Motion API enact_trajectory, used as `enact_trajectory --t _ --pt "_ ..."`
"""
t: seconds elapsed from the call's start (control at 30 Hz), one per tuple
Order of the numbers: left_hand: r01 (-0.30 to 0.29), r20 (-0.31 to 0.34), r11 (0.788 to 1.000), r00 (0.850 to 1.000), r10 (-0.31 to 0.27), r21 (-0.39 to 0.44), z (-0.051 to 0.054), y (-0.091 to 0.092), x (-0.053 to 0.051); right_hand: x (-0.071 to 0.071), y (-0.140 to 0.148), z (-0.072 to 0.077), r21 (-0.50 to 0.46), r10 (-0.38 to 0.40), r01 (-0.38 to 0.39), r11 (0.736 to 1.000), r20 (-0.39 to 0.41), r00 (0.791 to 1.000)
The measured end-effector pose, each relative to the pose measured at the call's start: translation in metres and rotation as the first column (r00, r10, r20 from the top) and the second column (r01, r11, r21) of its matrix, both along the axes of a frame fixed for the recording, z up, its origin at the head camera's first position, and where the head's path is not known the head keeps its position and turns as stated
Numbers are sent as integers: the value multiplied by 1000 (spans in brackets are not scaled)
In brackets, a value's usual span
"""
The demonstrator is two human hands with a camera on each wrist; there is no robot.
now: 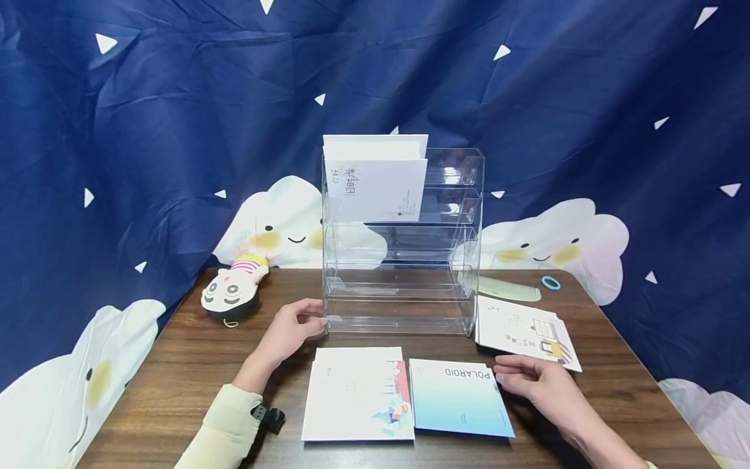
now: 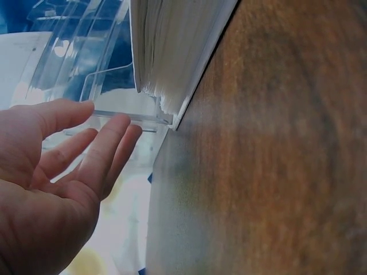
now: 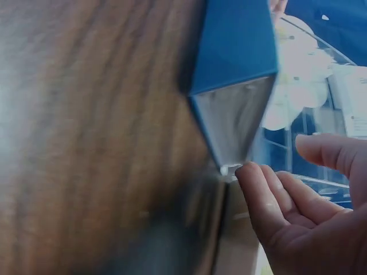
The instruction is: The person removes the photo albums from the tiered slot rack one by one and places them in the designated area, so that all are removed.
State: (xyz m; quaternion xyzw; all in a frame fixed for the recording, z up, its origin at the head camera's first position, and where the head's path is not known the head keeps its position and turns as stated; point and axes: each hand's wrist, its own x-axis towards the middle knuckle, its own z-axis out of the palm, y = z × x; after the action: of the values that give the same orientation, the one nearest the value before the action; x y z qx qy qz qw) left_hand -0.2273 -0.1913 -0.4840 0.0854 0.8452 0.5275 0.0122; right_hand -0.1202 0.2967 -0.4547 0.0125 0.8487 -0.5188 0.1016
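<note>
My left hand is at the lower left corner of a clear tiered rack, fingers loosely bent, gripping nothing. In the left wrist view its fingertips are close to the rack's bottom edge; I cannot tell if they touch. My right hand is by the right edge of a blue book printed POLAROID. Its fingers are extended near the book's corner in the right wrist view, contact unclear. Left of the blue book lie white books with a colourful picture. White books stand in the rack's upper left tiers.
More white books lie right of the rack. Behind them are a pale green comb and a small blue ring. A panda-faced toy sits at the back left of the wooden table. A blue patterned curtain hangs behind.
</note>
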Motion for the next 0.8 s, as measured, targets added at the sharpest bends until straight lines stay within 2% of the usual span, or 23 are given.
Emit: enact_trajectory --t 0.13,0.23,0.37,0.47,0.63,0.8 --pt "3 4 1000 1000 -3 18 -1 -1 0 -1 -5 15 10 20 -19 1000 -72 997" --pt "10 9 999 1000 -10 32 -2 -1 -1 -4 -9 27 -17 35 -38 999 -143 989" --pt "7 7 999 1000 -8 35 -3 -1 -1 -13 -12 45 -5 61 -65 998 -257 964" --pt "6 3 999 1000 -6 37 -2 0 -1 -23 -14 62 20 57 -53 998 -311 949" --pt "-2 5 999 1000 2 42 1 2 0 -47 -20 92 0 47 -51 999 -359 932" --pt "-14 1 1000 1000 14 24 2 2 1 -76 -31 121 -61 41 -68 996 -371 928"
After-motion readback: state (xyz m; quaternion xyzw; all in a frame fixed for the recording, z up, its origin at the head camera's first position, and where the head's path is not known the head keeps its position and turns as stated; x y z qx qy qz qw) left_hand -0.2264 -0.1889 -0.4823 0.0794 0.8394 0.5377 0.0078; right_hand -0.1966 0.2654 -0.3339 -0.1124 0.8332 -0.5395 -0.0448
